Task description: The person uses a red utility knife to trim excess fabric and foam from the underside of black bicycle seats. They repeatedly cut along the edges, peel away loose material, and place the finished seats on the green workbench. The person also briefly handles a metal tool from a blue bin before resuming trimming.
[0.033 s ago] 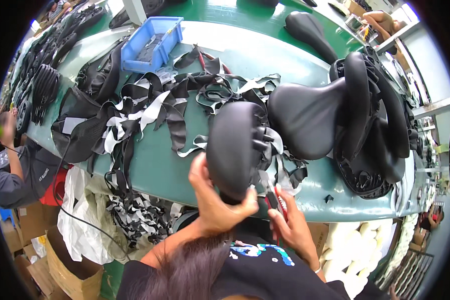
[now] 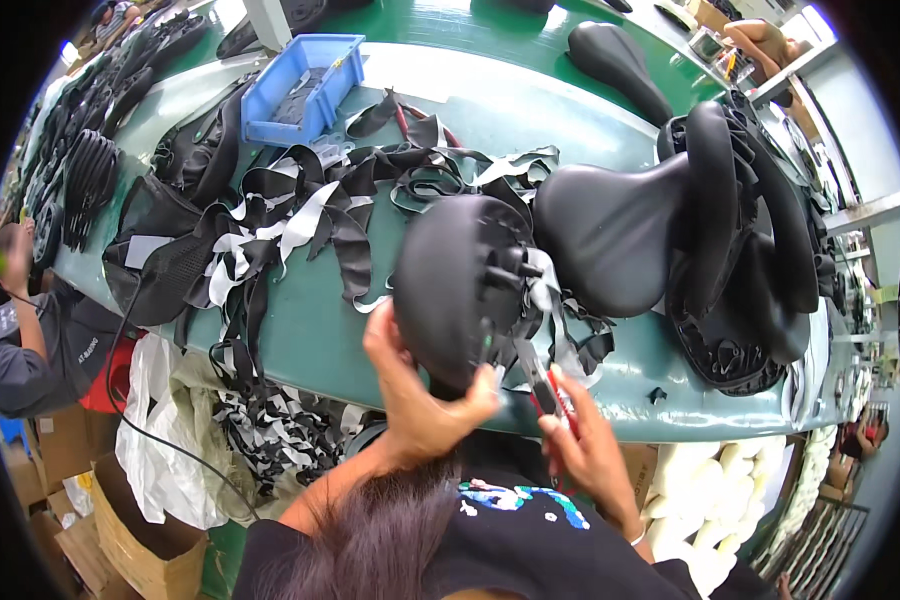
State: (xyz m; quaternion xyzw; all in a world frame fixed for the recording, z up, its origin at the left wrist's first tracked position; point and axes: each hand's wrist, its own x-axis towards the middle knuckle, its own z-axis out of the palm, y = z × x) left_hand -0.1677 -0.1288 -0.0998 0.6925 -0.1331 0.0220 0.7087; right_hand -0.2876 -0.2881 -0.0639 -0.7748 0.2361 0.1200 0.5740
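A black bicycle saddle (image 2: 435, 285) is held up by my left hand (image 2: 418, 405), its fingers on the smooth outer side and its thumb at the lower edge. The saddle's hollow underside, with its folded-over cover, faces right. My right hand (image 2: 592, 450) is closed around a red-and-black utility knife (image 2: 547, 393). Its silver blade points up beside the saddle's lower rim; whether it touches the cover I cannot tell. A pale trimmed strip (image 2: 545, 285) hangs by the underside. Just right of it lies another smooth black saddle (image 2: 605, 240).
Black and white offcut strips (image 2: 305, 215) cover the table's middle left, below a blue bin (image 2: 305, 90). More saddles are heaped at right (image 2: 735, 260). A cable (image 2: 175, 445) crosses the left edge. A co-worker (image 2: 45, 345) is at far left; cartons (image 2: 150, 530) stand on the floor.
The saddle in my left hand has turned, showing more of its underside, and shifted slightly left. The knife in my right hand has barely moved.
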